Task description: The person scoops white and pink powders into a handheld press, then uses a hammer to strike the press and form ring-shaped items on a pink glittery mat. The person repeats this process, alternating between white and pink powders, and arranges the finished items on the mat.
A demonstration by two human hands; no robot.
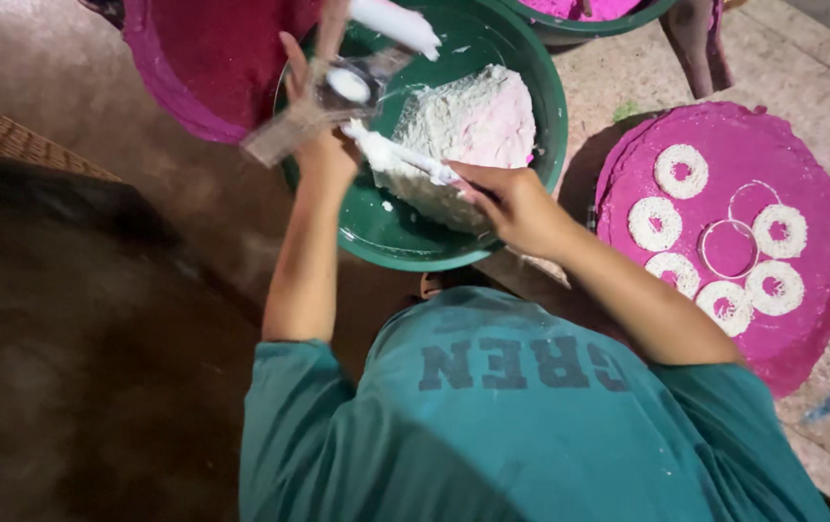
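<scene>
Spoon [405, 159] lies up-left to down-right, right hand [512, 205] grip clamped on handle; left hand [323, 145] grips cup [338, 97].

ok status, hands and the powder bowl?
Left hand holds clear container. Right hand grips white scoop in white powder, green bowl. Nothing blocking.

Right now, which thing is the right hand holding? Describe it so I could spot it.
Find the big green basin holding a heap of white powder. At its near edge the right hand grips a slim powder-caked scoop, the only stick-like tool touching the heap.
</scene>
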